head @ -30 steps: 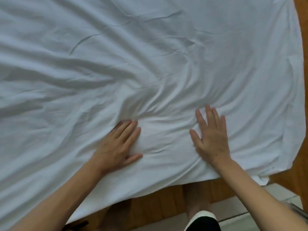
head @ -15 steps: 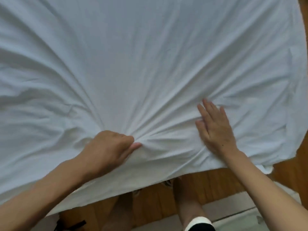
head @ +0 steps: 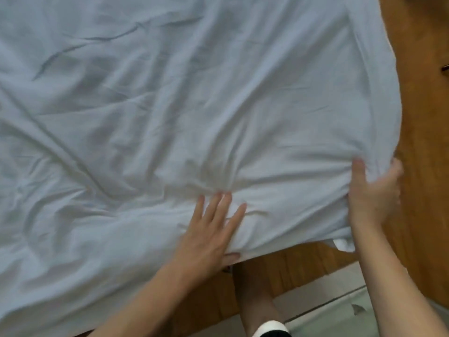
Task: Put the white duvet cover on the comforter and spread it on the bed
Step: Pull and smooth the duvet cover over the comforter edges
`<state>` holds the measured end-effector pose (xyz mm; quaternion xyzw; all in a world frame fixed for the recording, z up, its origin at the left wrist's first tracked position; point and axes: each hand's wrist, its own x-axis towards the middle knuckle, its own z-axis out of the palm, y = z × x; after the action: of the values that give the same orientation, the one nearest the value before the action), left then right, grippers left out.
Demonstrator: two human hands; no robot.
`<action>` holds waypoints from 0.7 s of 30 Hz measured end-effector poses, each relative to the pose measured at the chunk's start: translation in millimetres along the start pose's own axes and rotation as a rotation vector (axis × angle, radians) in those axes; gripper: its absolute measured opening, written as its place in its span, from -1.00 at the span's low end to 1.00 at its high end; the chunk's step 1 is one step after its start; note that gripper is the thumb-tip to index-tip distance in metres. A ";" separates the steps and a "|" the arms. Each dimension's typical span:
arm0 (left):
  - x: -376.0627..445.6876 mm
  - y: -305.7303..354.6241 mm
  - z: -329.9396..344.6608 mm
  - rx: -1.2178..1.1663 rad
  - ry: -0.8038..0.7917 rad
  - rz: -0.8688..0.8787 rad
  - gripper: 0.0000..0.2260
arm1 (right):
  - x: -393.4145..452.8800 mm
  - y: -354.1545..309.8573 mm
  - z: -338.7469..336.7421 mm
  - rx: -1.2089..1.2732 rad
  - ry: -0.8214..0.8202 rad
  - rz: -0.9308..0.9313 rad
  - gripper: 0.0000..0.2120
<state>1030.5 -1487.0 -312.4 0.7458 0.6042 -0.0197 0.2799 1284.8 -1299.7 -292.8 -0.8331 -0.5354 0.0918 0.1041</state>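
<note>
Smoothing the white duvet cover (head: 194, 105) at its near right corner.

Spread wide over the bed, filling nearly the whole view and running on past the left and top edges; long axis not readable. Near edge slanting from lower left up toward the right, hanging over wooden boards (head: 303, 261); right edge dropping beside more wood (head: 425, 117), with bare room there. Left hand (head: 209, 234) flat on the cloth close to the near edge, fingers straight and fanned, thumb tucked at the hem. Right hand (head: 371, 193) clasping the corner, thumb on top, fingers curled round the side, cloth bunched between. Small white flap (head: 343, 245) poking out below the corner.
</note>
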 end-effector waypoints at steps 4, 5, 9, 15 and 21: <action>35.6 5.2 -11.5 0.052 -0.011 -0.062 -0.62 | 19.7 -12.4 -4.1 0.001 -0.229 -0.039 -0.43; 44.4 7.6 -23.9 -0.012 -0.034 -0.078 -0.79 | 26.5 -16.2 -13.7 0.013 -0.294 -0.081 -0.51; 48.8 20.1 -75.5 -0.875 -0.177 -0.076 -0.58 | 81.3 -8.6 -79.7 -0.012 -0.449 -0.178 -0.61; 84.9 59.7 -65.8 -0.627 -0.311 0.026 -0.82 | 106.6 11.0 -80.6 -0.129 -0.615 0.171 -0.36; 81.5 74.8 -38.0 -0.422 0.078 0.017 -0.79 | 72.6 22.7 -43.7 0.107 -0.312 0.098 -0.64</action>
<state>1108.9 -1406.1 -281.0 0.6759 0.5991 0.1386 0.4062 1346.0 -1246.0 -259.9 -0.8272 -0.4980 0.2534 0.0593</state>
